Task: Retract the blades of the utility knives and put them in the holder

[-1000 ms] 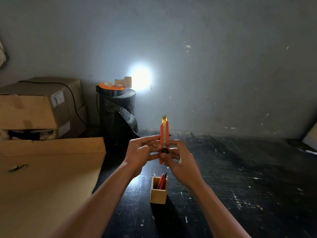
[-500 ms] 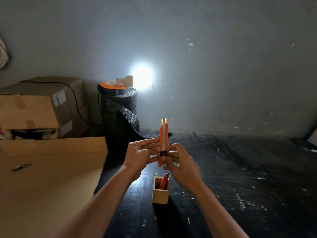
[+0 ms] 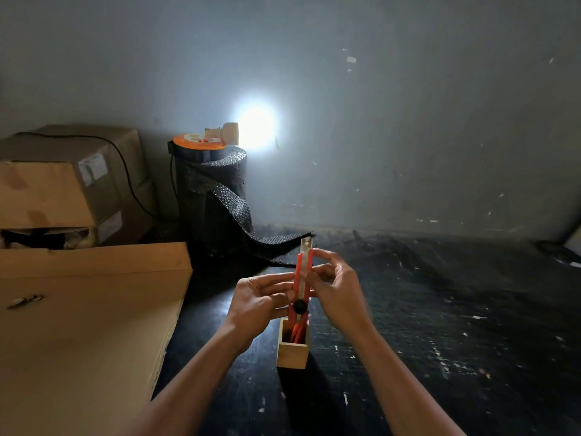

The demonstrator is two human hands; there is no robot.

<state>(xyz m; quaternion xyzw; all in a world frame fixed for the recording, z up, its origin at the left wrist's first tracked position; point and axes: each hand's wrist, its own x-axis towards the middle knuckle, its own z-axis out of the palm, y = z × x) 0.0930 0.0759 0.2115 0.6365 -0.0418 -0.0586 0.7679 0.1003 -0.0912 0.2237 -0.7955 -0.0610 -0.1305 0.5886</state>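
An orange utility knife stands upright between both hands, its metal tip poking out at the top and its black slider knob low on the body. My left hand grips the knife's lower part from the left. My right hand holds its upper part from the right with fingertips. Directly below, a small square wooden holder stands on the black table with other orange knives inside.
A large flat cardboard sheet lies at the left, with stacked cardboard boxes behind it. A black roll of mesh topped by an orange reel and a bright lamp stands by the wall.
The knife and both hands have come down closer to the holder. The black slider knob now sits lower on the knife body. My right fingers have shifted up to the knife's upper part.
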